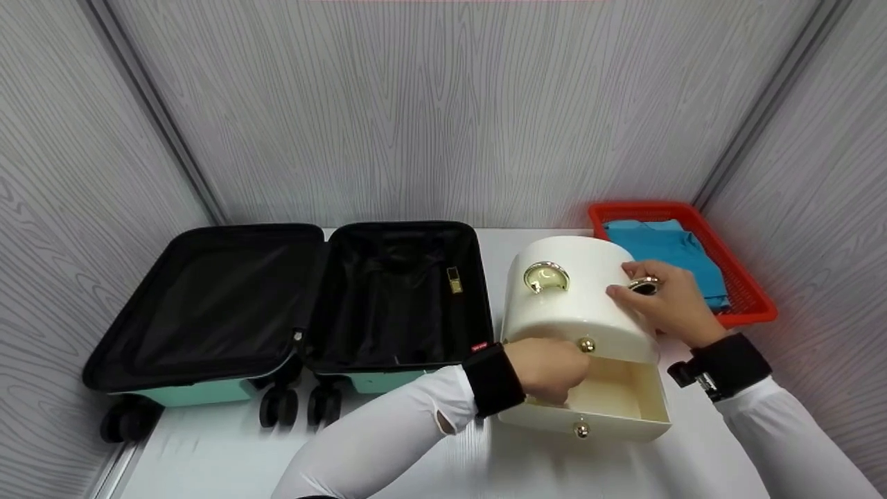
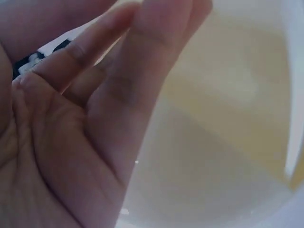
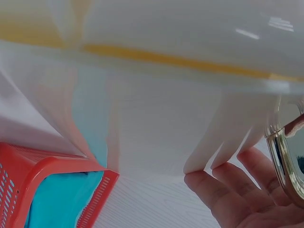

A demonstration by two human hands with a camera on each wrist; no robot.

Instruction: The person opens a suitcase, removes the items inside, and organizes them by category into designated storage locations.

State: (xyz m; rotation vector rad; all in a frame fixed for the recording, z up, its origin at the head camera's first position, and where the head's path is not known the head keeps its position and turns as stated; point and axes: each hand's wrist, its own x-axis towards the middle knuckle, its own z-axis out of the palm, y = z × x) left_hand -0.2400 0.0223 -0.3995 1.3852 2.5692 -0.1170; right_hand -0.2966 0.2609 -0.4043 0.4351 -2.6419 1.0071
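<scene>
A white, round-topped storage box (image 1: 554, 315) with gold trim stands at the right in the head view, its bottom drawer (image 1: 613, 388) pulled out. My left hand (image 1: 554, 371) reaches down into the drawer, below the box's front overhang. In the left wrist view its fingers (image 2: 142, 71) bend over the cream inside, the tips cut off by the frame; I cannot tell whether they hold anything. On the box's right side, my right hand (image 1: 669, 298) rests beside a gold ring handle (image 1: 644, 285). Its fingertips (image 3: 202, 183) touch the white wall.
An open suitcase lies to the left, with a black-lined left half (image 1: 215, 305) and right half (image 1: 398, 298); the right half is close beside the box. Behind the box at right is a red basket (image 1: 752, 305) with folded blue cloth (image 1: 665, 253). Grey panels enclose the table.
</scene>
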